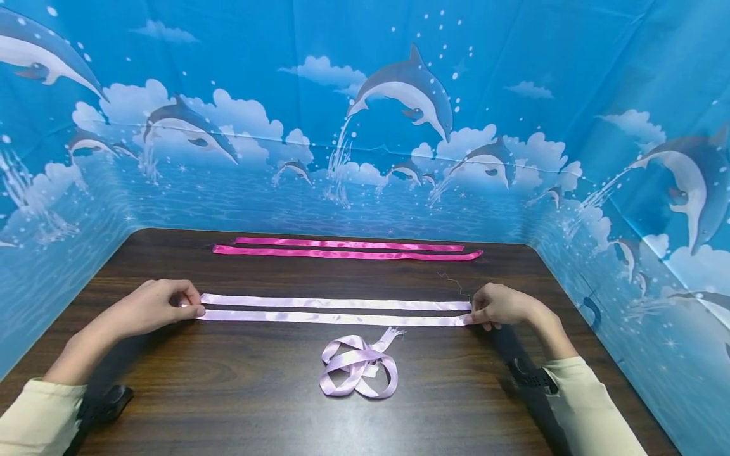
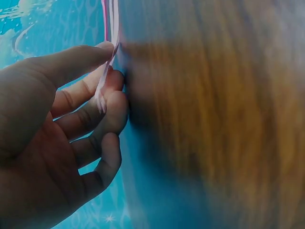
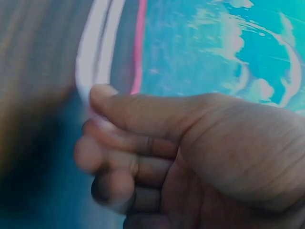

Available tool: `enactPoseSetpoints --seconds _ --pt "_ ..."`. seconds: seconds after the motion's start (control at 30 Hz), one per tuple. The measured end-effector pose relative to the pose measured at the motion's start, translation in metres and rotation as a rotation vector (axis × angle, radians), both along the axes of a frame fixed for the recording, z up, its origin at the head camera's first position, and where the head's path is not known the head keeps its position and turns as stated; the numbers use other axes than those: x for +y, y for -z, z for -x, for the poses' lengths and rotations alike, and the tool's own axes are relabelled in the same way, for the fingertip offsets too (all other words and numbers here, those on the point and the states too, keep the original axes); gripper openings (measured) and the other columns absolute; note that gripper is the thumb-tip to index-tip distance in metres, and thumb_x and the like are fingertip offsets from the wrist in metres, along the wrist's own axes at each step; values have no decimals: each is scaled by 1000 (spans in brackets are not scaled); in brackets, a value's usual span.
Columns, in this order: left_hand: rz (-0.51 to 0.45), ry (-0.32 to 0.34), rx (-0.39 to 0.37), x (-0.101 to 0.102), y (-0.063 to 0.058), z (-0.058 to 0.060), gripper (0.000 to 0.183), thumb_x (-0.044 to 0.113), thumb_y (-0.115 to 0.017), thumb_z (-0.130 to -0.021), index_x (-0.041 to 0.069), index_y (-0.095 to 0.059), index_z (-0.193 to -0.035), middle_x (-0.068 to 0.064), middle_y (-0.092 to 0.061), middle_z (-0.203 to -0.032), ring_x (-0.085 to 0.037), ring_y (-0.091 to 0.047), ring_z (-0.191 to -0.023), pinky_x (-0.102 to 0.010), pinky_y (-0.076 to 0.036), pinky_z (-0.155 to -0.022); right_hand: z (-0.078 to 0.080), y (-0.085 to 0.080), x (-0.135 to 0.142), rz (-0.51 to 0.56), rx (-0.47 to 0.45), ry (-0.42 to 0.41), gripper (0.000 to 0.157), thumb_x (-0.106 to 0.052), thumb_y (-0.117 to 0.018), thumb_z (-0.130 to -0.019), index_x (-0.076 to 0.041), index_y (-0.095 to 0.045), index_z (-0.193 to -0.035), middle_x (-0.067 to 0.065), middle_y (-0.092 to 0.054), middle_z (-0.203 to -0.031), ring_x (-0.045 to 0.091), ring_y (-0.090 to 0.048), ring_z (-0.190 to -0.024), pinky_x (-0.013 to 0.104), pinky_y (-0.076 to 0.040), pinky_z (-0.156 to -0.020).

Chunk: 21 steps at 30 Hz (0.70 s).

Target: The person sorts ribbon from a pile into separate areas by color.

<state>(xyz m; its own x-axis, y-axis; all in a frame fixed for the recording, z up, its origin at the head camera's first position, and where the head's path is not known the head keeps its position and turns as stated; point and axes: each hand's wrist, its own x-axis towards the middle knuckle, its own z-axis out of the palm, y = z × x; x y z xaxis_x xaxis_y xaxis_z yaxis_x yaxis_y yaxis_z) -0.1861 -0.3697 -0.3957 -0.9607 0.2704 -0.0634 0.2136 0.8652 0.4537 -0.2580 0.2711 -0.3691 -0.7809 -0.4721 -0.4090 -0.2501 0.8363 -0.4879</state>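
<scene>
Two pale lavender satin ribbons run side by side across the table, the nearer ribbon (image 1: 336, 318) stretched straight between both hands. My left hand (image 1: 151, 307) pinches its left end between thumb and fingers; in the left wrist view a short ribbon tail (image 2: 100, 98) hangs past the fingertips. At the other end, my right hand (image 1: 504, 305) pinches the same ribbon with thumb and forefinger, the thumb (image 3: 138, 112) lying over it in the right wrist view. Just behind lies the farther lavender ribbon (image 1: 336, 303), its ends close to both hands.
A loosely looped lavender ribbon (image 1: 355, 358) with a frayed end lies nearer the body. Two bright pink ribbons (image 1: 342, 254) lie parallel toward the back of the dark wooden table (image 1: 228, 380). A loose thread (image 1: 456, 281) trails near the right hand. A dolphin-print curtain (image 1: 239, 190) surrounds the table.
</scene>
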Motion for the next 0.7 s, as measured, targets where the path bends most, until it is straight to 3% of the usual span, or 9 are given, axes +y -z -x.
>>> enactPoseSetpoints --seconds 0.17,0.27,0.47,0.7 --pt "12 -21 15 -8 -7 -2 13 23 -74 -95 12 -67 -93 6 -59 -80 -14 -49 -70 -32 -40 -60 -10 -25 10 1 81 52 16 -20 -73 -97 -5 -68 -90 5 -61 -68 20 -56 -62 36 -45 -58" --pt "58 -58 28 -11 -13 -2 22 31 -74 -95 10 -67 -96 4 -60 -81 -16 -51 -71 -34 -41 -59 -17 -35 10 29 145 42 17 -22 -71 -98 -5 -68 -96 4 -61 -70 22 -59 -65 38 -47 -61" --pt "132 -109 87 -5 -27 -6 37 39 -72 -96 4 -65 -105 1 -63 -85 -19 -58 -74 -39 -45 -58 -31 -40 -21 94 253 -9 16 -23 -69 -99 -7 -69 -102 -1 -65 -76 15 -61 -69 36 -49 -64" --pt "25 -22 139 33 -38 -17 29 35 -69 -99 7 -65 -109 5 -62 -85 -14 -59 -74 -35 -46 -61 -49 -36 -74 216 368 -108 7 -19 -69 -99 -13 -70 -103 -6 -64 -81 14 -59 -73 34 -50 -64"
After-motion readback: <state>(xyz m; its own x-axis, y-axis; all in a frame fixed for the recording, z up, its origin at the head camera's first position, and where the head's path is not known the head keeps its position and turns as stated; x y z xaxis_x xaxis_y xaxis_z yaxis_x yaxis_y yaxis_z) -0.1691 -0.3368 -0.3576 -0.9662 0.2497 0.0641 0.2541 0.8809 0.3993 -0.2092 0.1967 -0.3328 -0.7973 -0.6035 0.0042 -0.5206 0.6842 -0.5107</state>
